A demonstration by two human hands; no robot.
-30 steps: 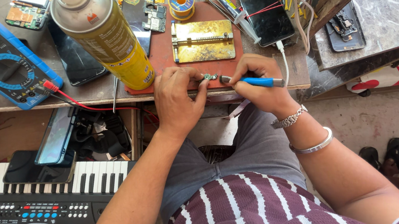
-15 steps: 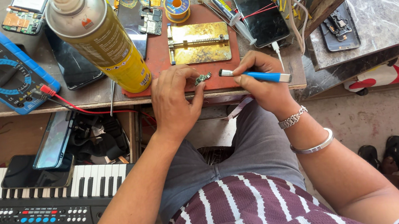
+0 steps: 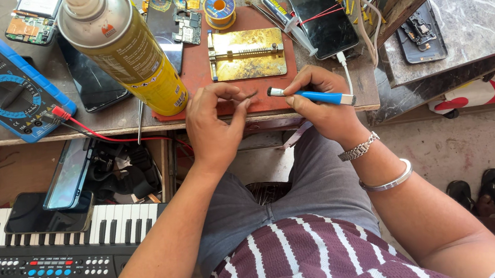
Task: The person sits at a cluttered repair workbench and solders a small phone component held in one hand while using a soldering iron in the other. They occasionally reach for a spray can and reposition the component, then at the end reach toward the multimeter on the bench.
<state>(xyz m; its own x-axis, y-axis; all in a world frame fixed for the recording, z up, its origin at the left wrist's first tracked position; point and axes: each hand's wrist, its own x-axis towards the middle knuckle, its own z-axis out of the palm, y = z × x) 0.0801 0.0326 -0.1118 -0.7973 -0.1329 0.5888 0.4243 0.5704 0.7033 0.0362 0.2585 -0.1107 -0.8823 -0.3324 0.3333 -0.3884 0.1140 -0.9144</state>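
the brush (image 3: 311,96) tip has drawn a little away from the part (image 3: 248,96). left hand (image 3: 213,124) fingers pinch the small part over the red mat (image 3: 196,70); right hand (image 3: 323,107) fingers clamp the blue brush, beside the yellow can (image 3: 125,50).

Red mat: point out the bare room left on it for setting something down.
On the red mat, bare strips lie between the spray can and the gold fixture, and between that fixture and the hands. The far edge is crowded with a solder spool, boards and wires.
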